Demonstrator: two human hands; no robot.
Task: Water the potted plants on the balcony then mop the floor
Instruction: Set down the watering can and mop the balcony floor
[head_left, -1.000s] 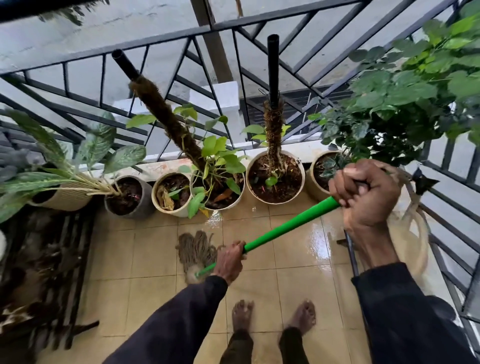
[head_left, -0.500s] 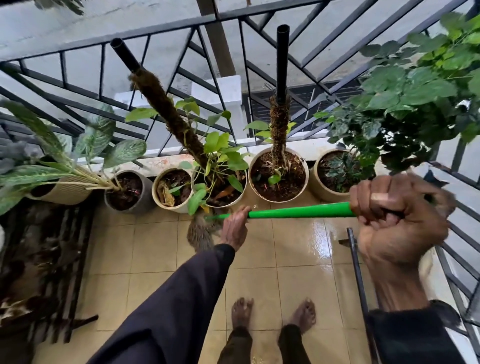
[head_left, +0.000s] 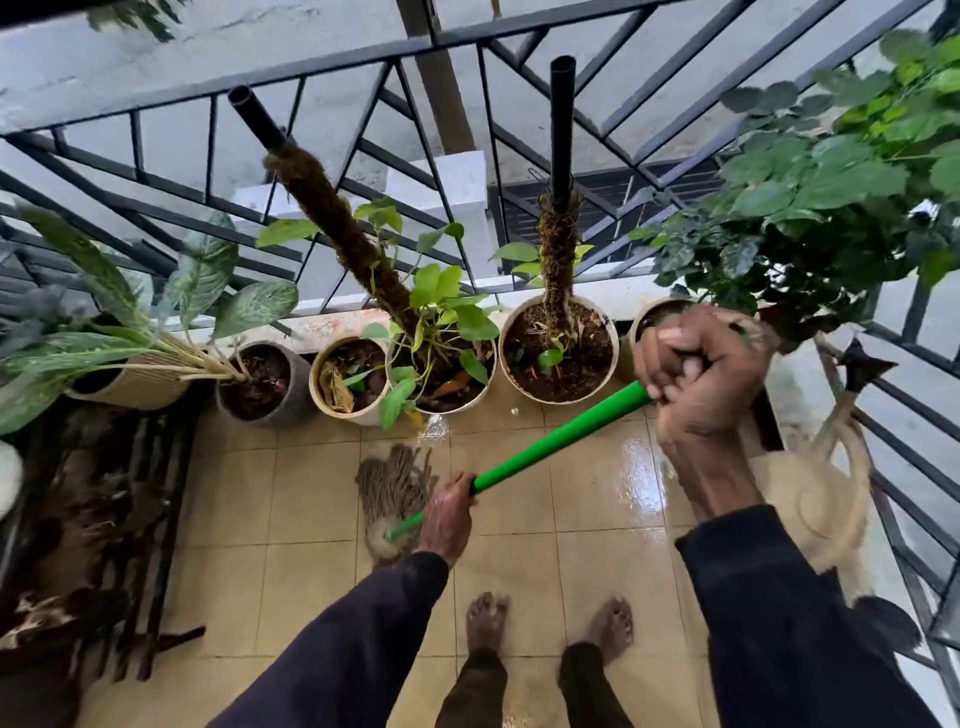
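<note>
Both hands are gripping the mop: the left hand (head_left: 445, 514) is wrapping its grip low on the green handle (head_left: 550, 444), just above the mop head (head_left: 392, 496), and the right hand (head_left: 698, 371) is clenching its grip around the handle's upper end, nearer the camera. Taking the mop head as the landmark and going from left to right, a dark slatted rack (head_left: 104, 519) is lying well to its left along the balcony edge; beyond and left of the mop head a woven pot (head_left: 135, 384) is tilting with long striped leaves, then a grey pot (head_left: 260, 384) and a small cream pot (head_left: 348, 382) are standing against the railing (head_left: 363, 57). Straight beyond the mop head a white pot (head_left: 441, 379) is carrying a leaning moss pole, and to its right another white pot (head_left: 558, 353) is holding an upright pole, with a leafy bush (head_left: 810, 197) spreading further right. The mop strings are resting on the tiled floor (head_left: 519, 597), just short of the row of pots and ahead of the person's bare feet. Soil in the pots is looking dark and damp, so the watering is probably finished. Tiles to the right of the mop head are shining wet, while those to its left and nearer the feet are looking duller, so the mopping seems to be partly done, with that side likely remaining.
</note>
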